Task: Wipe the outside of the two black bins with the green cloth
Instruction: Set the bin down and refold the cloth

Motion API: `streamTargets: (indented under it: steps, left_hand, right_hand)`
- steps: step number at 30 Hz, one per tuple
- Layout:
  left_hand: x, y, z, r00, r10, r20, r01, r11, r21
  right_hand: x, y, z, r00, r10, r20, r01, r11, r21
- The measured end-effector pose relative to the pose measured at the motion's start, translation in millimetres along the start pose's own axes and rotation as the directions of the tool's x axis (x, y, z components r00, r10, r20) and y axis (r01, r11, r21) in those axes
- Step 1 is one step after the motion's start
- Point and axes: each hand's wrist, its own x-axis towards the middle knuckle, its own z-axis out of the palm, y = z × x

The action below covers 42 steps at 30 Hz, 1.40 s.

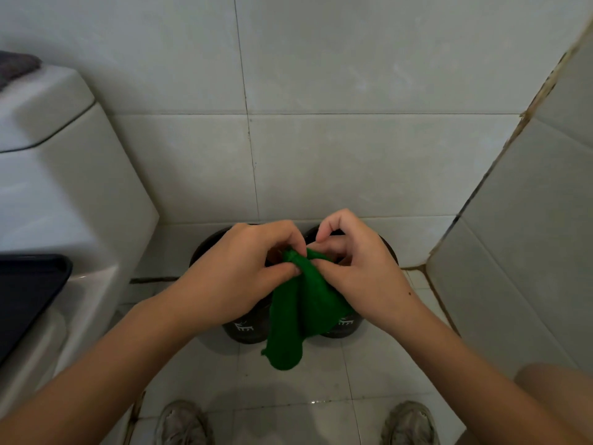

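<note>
Two black bins stand side by side on the floor against the tiled wall: the left bin and the right bin, both largely hidden behind my hands and the cloth. The green cloth hangs in the air above and in front of them. My left hand pinches its top edge between thumb and fingers. My right hand pinches the same top edge just to the right. The cloth drapes down between the bins, its lower end free.
A white toilet cistern and a dark toilet lid fill the left side. A tiled wall juts out on the right. My two shoes stand on the pale floor tiles below the bins.
</note>
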Motion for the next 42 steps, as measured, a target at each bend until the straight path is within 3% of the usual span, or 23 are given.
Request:
streamTargets:
  steps: [4,8,10,12,16,20,24,27,31,34,38,40,42]
  left_hand:
    - [0,0,-5,0.997,-0.039,-0.071,0.037,0.999,-0.029]
    - [3,-4,-20,0.984,-0.117,-0.136,0.084,0.97,-0.227]
    - [2,-3,-24,0.985,-0.118,-0.128,0.073,0.947,-0.312]
    - [2,-1,-26,0.987,-0.12,-0.108,0.075,0.935,-0.347]
    - [5,-2,-30,0.984,-0.179,0.021,0.175,0.917,-0.359]
    - [7,0,-23,0.96,-0.225,0.168,0.28,0.807,-0.52]
    - [7,4,0,0.937,-0.198,0.287,0.345,0.646,-0.681]
    - [9,7,16,0.931,-0.232,0.281,0.365,0.587,-0.723]
    - [12,10,25,0.955,-0.282,0.089,0.26,0.661,-0.703]
    - [10,11,24,0.947,-0.32,-0.002,0.22,0.656,-0.722]
    - [13,10,16,0.896,-0.438,-0.07,0.235,0.604,-0.761]
    - [12,7,12,0.888,-0.453,-0.078,0.238,0.599,-0.765]
    - [9,4,6,0.928,-0.372,-0.034,0.261,0.71,-0.654]
  right_hand:
    - [-2,8,0,0.991,0.082,-0.11,-0.075,0.995,0.063]
    - [-6,10,-10,0.988,0.126,0.084,-0.132,0.989,0.065]
    - [-6,12,-8,0.993,0.093,0.075,-0.092,0.995,-0.024]
    - [-3,11,-7,0.999,0.046,0.022,-0.047,0.998,0.038]
    - [-3,3,-8,0.996,0.088,-0.011,-0.079,0.938,0.337]
    - [-3,-2,-5,0.992,0.097,-0.076,-0.062,0.925,0.374]
    - [0,-8,-11,0.974,0.167,-0.154,-0.06,0.843,0.535]
    - [3,-10,-17,0.958,0.218,-0.184,-0.057,0.777,0.627]
    - [5,-2,-18,0.927,0.266,-0.264,-0.132,0.891,0.435]
    - [1,-2,-15,0.948,0.295,-0.124,-0.225,0.89,0.397]
    - [-10,-3,-14,0.96,0.28,0.019,-0.263,0.874,0.409]
    - [-11,-1,-16,0.965,0.261,0.012,-0.244,0.885,0.396]
    - [-10,2,-19,0.976,0.217,-0.026,-0.201,0.937,0.287]
